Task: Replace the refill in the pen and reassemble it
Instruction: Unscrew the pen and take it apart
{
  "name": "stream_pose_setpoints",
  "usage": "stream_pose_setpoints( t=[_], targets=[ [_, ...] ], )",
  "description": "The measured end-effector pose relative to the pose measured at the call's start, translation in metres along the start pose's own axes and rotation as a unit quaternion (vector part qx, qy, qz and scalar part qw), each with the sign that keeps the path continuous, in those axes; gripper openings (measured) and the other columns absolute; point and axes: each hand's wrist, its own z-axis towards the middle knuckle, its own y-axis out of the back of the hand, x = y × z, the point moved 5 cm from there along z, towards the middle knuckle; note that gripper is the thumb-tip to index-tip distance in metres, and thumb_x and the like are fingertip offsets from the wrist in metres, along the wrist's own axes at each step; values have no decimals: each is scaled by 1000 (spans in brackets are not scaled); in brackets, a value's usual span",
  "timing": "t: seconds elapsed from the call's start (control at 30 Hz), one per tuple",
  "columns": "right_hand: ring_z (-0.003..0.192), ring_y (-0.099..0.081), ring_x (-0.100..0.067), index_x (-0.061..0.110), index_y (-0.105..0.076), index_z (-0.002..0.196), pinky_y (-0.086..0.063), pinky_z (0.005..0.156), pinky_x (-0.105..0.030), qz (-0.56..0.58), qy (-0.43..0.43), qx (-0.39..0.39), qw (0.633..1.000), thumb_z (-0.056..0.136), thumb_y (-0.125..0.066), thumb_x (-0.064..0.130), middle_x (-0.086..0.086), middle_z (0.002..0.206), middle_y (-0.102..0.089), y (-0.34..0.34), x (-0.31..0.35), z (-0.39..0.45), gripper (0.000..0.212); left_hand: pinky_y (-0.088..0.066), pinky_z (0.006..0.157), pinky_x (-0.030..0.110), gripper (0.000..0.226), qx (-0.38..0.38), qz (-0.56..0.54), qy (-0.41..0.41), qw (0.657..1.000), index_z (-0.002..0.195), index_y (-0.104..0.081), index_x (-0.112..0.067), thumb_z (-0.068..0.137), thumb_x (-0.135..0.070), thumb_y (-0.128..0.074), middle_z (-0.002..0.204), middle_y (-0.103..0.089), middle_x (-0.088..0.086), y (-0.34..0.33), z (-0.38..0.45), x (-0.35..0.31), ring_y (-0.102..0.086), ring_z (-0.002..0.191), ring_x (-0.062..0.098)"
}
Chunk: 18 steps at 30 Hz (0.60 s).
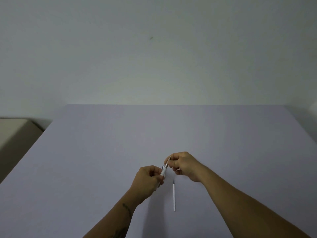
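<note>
I hold a white pen barrel [163,171] tilted up and to the right above the table, gripped in my left hand [148,180]. My right hand [184,164] pinches the pen's metal tip end [168,162], where a thin point sticks out between the fingers. Both hands are closed on the pen, so its lower part is hidden in my left palm. A white refill [174,196] with a dark tip lies flat on the table just right of my left wrist, pointing away from me. Neither hand touches it.
The lilac table top [103,152] spreads wide around my hands and ends at a pale wall behind. A beige piece of furniture [15,133] stands off the table's left edge.
</note>
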Motion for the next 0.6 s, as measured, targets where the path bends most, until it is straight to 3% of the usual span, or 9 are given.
stream_pose_setpoints(
  t=[0.13,0.27,0.43,0.6],
  targets=[
    [64,-49,-12,7,-78,101,-49,65,-25,26,-15,28,999,94,-58,1,6,66,-63,-3,-2,-6,22,-59,75,39,22,12,10,0,1000,82,-73,-14,90,-3,-56,73,-73,7,-1,-4,2,-65,69,20],
    [65,-50,-13,9,-77,98,-49,65,-27,73,-27,26,997,92,-65,7,1,74,-62,-6,-6,-10,13,-60,78,43,25,10,17,-9,1000,81,-73,-15,91,-2,-54,73,-74,6,-1,-5,1,-67,71,20],
    [70,-52,-15,12,-74,88,-50,67,-28,92,-6,-19,996,92,-66,9,-1,77,-63,-2,-7,-12,9,-58,66,29,23,32,2,-12,999,86,-72,-10,92,1,-52,77,-73,8,-6,-4,-9,-68,69,16],
    [74,-53,-16,12,-78,93,-51,73,-31,102,-17,43,994,96,-55,2,-1,84,-68,0,-8,-16,25,-57,64,24,23,44,-8,-9,999,92,-72,-3,93,4,-50,79,-73,10,-8,-8,-9,-69,69,15]
  ],
)
